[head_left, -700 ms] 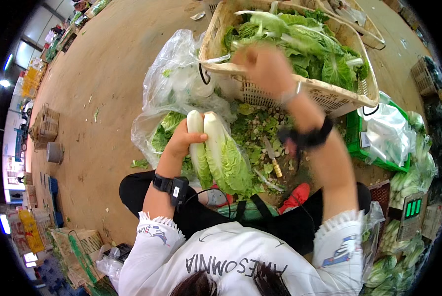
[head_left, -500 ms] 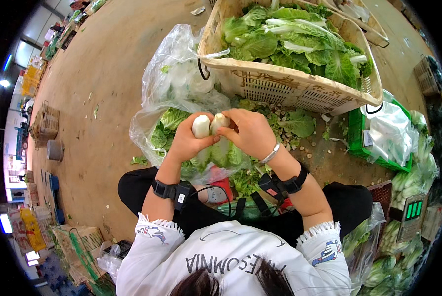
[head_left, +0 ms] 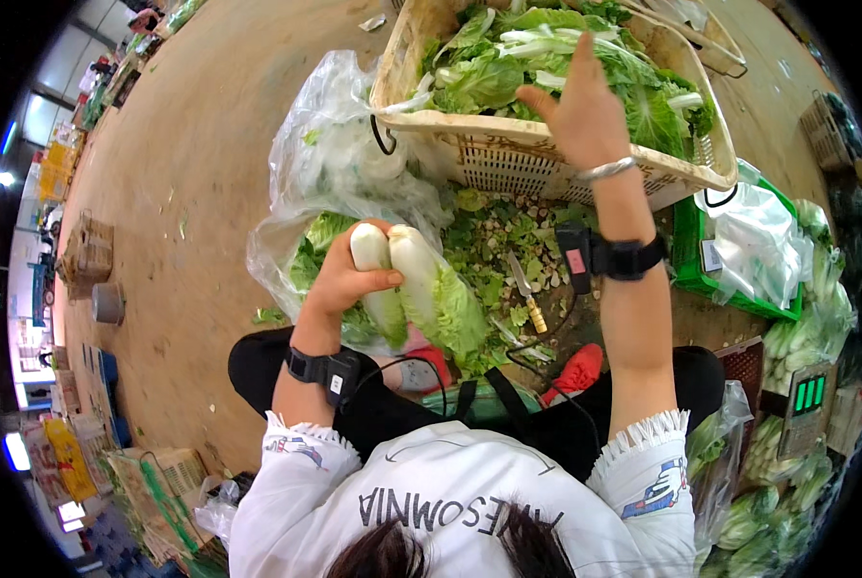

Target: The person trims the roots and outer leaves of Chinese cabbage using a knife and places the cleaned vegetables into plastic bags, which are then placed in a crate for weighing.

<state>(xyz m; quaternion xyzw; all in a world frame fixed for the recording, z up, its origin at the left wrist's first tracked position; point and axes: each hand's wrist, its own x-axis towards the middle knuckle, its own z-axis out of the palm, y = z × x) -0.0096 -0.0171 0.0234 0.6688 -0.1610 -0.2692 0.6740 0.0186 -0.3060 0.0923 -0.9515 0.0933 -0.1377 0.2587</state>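
Your left hand (head_left: 339,281) clasped two cabbages (head_left: 419,281), stem ends (head_left: 405,238) already bare, while your right hand (head_left: 590,118), empty, thumb spread, hung over the near edge of the crate (head_left: 494,154), leaves (head_left: 484,85) remaining inside.

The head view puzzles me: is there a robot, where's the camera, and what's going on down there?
No robot: these are a person's two bare hands. A fisheye camera worn on the head looks down, so straight edges bend. The left hand holds two leafy heads, pale stem ends up. The right hand is open, apparently over the near side of a crate of green leaves, with nothing visible in it. A knife lies among trimmings on the floor.
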